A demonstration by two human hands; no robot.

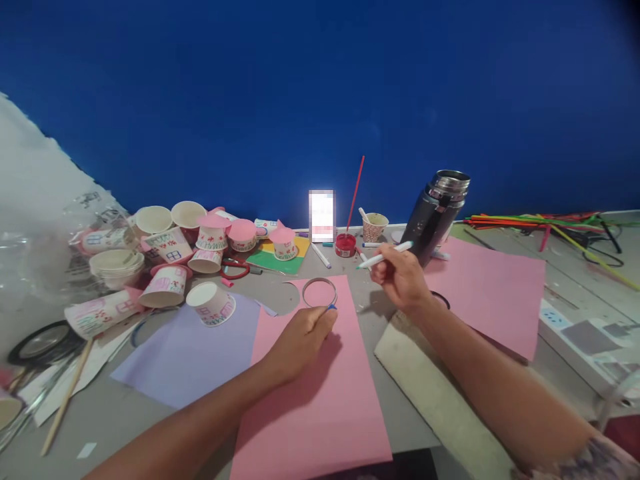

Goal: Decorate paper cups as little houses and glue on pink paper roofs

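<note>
My left hand (303,337) rests on a pink paper sheet (320,393), fingers curled, pinching something small and blue at the rim of a thin clear ring (319,292) that lies on the sheet's far end. My right hand (400,277) hovers to the right above the grey table, closed round a white marker pen (385,255) whose tip points left. A dark metal flask (437,213) stands just behind that hand.
Decorated paper cups (213,303) lie piled at the left, with a lilac sheet (195,353) beside them. A second pink sheet (493,293), a red paint pot (345,245), a lit phone (321,215) and coloured sticks (545,223) sit further back. A pale board (430,387) lies under my right forearm.
</note>
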